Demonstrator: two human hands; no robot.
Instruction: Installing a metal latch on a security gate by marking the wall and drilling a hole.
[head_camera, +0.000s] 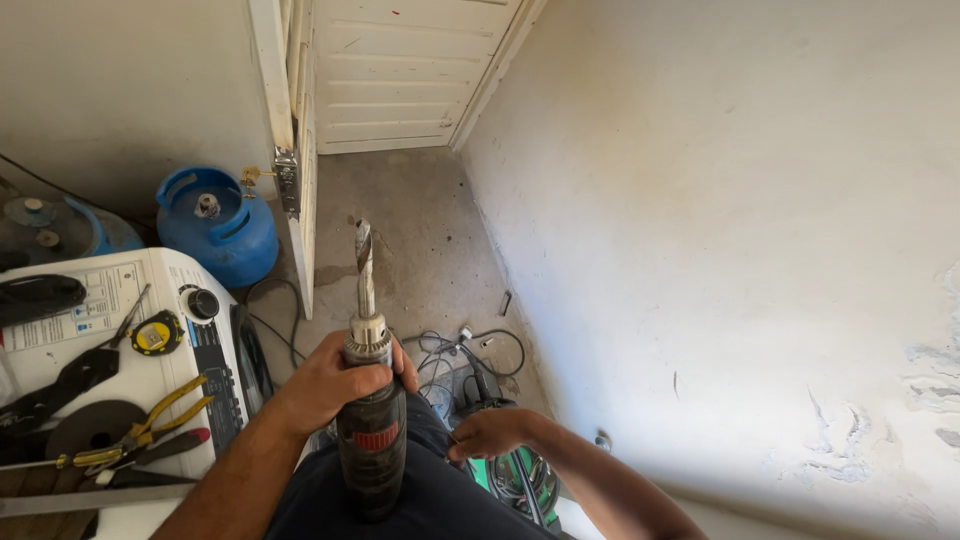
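Observation:
My left hand (335, 380) grips the chuck end of a dark power drill (372, 440) held upright against my lap. A thick twist drill bit (365, 265) sticks up from the chuck. My right hand (490, 433) rests lower right beside my knee, fingers curled near dark cables; whether it holds something small is unclear.
A white appliance top (165, 275) at left carries pliers (150, 420), a tape measure (158, 333), a grinding disc (95, 428) and other tools. A blue gas cylinder (220, 225) stands beside a white door (290, 150). Cables (470, 350) lie on the concrete floor. A plastered wall (750, 250) fills the right.

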